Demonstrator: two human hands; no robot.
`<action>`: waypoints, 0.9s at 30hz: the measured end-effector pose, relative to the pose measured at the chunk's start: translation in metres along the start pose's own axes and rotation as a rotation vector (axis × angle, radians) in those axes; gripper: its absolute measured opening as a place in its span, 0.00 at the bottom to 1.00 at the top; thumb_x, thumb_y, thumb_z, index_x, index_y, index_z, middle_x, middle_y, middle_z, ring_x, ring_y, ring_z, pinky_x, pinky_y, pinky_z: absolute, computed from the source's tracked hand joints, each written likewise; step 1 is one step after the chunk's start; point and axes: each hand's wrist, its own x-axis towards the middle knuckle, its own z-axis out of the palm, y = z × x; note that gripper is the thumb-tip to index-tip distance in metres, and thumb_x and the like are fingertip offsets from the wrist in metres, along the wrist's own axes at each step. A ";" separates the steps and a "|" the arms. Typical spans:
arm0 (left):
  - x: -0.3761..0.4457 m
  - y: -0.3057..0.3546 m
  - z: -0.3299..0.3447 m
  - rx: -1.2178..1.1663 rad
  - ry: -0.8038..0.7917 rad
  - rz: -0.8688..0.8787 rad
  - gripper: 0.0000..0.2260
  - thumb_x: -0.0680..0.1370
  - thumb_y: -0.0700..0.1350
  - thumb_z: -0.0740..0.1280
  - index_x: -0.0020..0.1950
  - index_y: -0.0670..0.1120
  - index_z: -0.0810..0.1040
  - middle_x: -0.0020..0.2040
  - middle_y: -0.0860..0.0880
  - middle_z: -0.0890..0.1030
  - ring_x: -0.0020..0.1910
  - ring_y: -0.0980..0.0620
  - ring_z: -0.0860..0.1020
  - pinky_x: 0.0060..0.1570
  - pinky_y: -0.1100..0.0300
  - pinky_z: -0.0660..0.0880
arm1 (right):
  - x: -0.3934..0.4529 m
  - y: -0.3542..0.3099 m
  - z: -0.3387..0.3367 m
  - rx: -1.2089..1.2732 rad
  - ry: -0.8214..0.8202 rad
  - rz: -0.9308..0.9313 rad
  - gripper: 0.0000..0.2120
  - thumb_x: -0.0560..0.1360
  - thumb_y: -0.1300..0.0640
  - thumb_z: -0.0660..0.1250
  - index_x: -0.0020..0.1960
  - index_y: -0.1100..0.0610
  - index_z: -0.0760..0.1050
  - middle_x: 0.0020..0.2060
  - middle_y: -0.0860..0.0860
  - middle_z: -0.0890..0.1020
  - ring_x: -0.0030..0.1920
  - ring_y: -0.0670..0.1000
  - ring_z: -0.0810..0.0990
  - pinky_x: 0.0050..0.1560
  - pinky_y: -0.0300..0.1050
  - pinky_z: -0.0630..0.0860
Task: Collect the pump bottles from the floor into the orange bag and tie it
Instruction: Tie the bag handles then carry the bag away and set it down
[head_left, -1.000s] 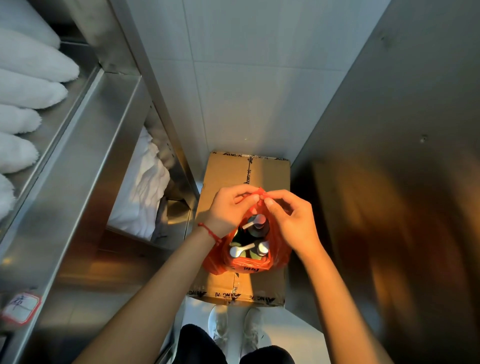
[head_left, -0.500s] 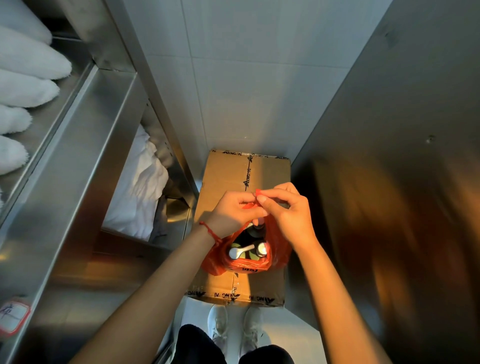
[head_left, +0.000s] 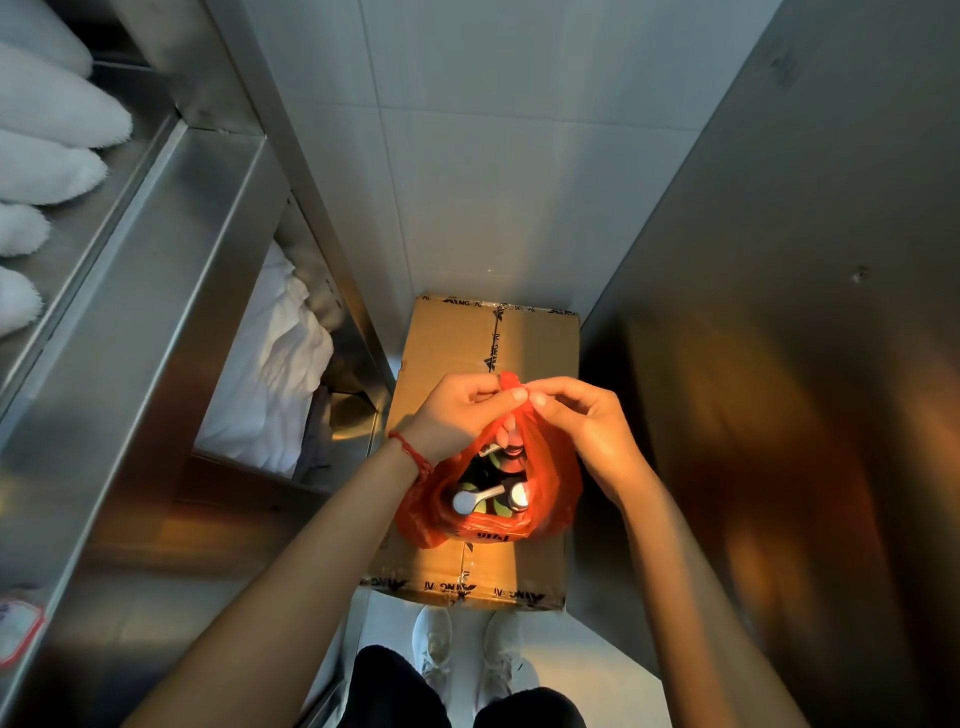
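The orange bag (head_left: 556, 493) sits on a taped cardboard box (head_left: 457, 343). Inside its open mouth stand dark pump bottles (head_left: 493, 501) with silver pump heads. My left hand (head_left: 457, 415), a red string on its wrist, pinches the bag's handles at the top. My right hand (head_left: 587, 431) pinches the same handles from the other side, fingertips touching the left thumb. The handles are bunched together between both hands above the bottles.
A steel shelving unit (head_left: 156, 270) on the left holds white folded towels (head_left: 47, 156) and white linen (head_left: 270, 364). A steel wall (head_left: 779, 312) closes the right side. White tiled wall behind the box. My white shoes (head_left: 467, 654) stand just before the box.
Both hands have stayed at the bag's top. The right hand pulled back a little from over the left, and the handles now show as a bunched orange tip between the fingertips.
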 end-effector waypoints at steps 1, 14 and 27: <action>-0.001 0.002 0.000 0.005 0.003 -0.002 0.11 0.77 0.37 0.61 0.35 0.44 0.76 0.22 0.53 0.78 0.22 0.60 0.74 0.28 0.70 0.72 | 0.001 0.000 0.000 -0.001 0.002 -0.006 0.07 0.72 0.66 0.66 0.43 0.56 0.80 0.33 0.46 0.83 0.37 0.43 0.80 0.42 0.36 0.76; -0.001 0.002 -0.010 0.055 0.184 0.005 0.08 0.76 0.38 0.64 0.40 0.37 0.80 0.23 0.54 0.79 0.23 0.60 0.76 0.29 0.71 0.73 | 0.001 0.009 0.010 -0.165 0.139 -0.078 0.13 0.74 0.67 0.62 0.36 0.52 0.72 0.33 0.47 0.75 0.32 0.35 0.74 0.38 0.27 0.69; -0.004 -0.007 -0.006 -0.099 0.285 -0.239 0.06 0.74 0.42 0.67 0.38 0.45 0.81 0.31 0.50 0.81 0.31 0.56 0.78 0.36 0.64 0.75 | -0.006 0.024 0.029 -0.241 0.262 -0.092 0.15 0.63 0.59 0.76 0.39 0.44 0.73 0.39 0.48 0.77 0.45 0.49 0.75 0.48 0.38 0.70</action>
